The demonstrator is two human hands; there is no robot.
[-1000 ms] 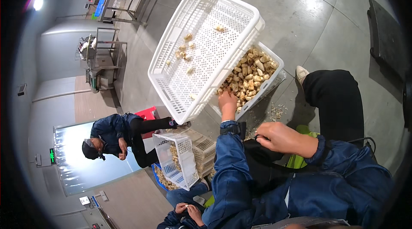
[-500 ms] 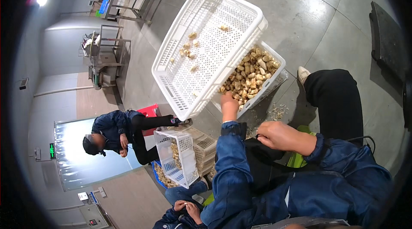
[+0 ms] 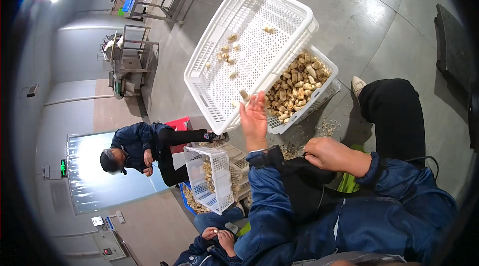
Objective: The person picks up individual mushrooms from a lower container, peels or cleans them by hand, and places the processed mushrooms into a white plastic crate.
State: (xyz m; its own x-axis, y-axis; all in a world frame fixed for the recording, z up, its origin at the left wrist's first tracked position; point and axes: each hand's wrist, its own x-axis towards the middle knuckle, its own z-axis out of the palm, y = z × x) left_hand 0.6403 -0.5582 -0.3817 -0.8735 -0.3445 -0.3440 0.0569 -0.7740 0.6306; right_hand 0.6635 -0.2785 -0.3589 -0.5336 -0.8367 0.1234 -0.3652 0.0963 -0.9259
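My left hand (image 3: 255, 120) is raised at the near corner of an upper white perforated crate (image 3: 259, 56), fingers spread and open. A stubby pale-brown piece (image 3: 244, 95), like a mushroom or root, shows just beyond the fingertips; it looks free of the hand. Several similar pieces lie scattered in that crate. Beneath and to the right stands a lower white crate (image 3: 329, 79), full of brown-and-cream stubby pieces (image 3: 298, 84). Above my lap, my right hand (image 3: 334, 156) is closed, with a small dark tip at its fingers; what it grips I cannot make out.
Pale scraps (image 3: 327, 127) litter the floor beside the lower crate. At left, a person (image 3: 134, 149) sits near a tilted white crate (image 3: 219, 181) and a blue tub (image 3: 187, 198). Another person's hands (image 3: 219, 236) show at the bottom. A dark flat platform (image 3: 451, 41) stands at right.
My left hand has come up from the lower crate of pieces to the upper crate's corner and opened; a piece now shows past its fingertips. My right hand has stayed nearly in place.
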